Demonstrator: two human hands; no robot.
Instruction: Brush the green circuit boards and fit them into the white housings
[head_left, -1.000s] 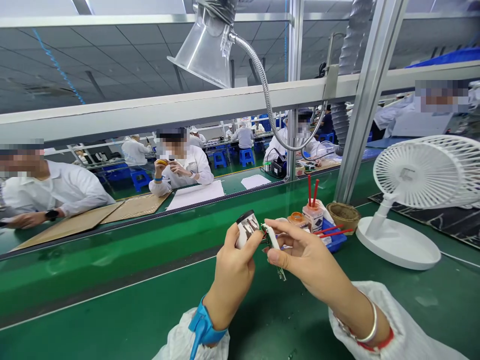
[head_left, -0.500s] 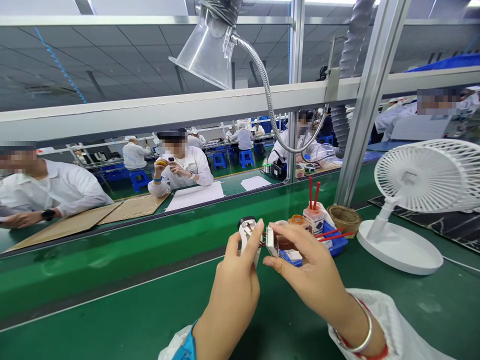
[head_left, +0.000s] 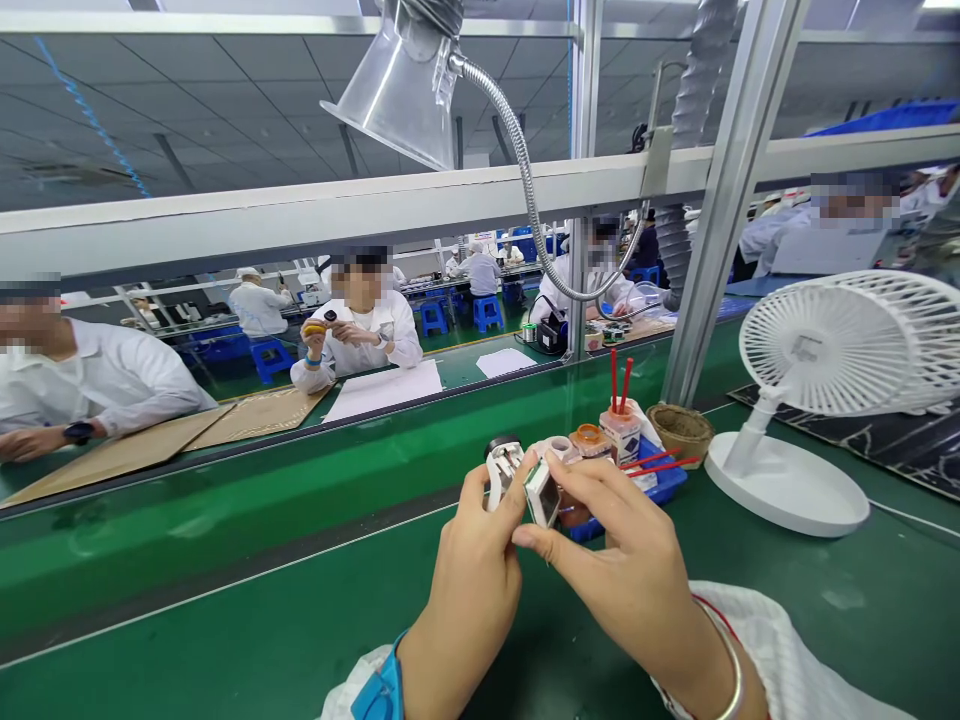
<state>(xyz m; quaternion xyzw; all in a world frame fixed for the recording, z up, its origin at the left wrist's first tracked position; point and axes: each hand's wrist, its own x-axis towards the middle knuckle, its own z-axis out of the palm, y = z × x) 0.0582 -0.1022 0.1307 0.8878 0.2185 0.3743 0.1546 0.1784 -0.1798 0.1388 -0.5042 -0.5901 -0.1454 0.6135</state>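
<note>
My left hand (head_left: 472, 575) is closed around a small white housing with a black top (head_left: 501, 463), held up over the green bench. My right hand (head_left: 626, 560) pinches a small white module with a grey face (head_left: 541, 493) right beside that housing, the two parts nearly touching. Both hands sit at the centre of the view, just in front of a blue tray (head_left: 660, 485).
The blue tray carries small bottles and red sticks (head_left: 619, 380). A brown bowl (head_left: 681, 428) and a white desk fan (head_left: 832, 370) stand to the right. A green conveyor belt (head_left: 225, 520) runs across ahead. Other people in white coats sit at benches beyond it. A fume funnel (head_left: 394, 90) hangs overhead.
Both hands have dropped slightly and drawn closer. The housing has been turned in my left hand, and the white module in my right hand has come up against it.
</note>
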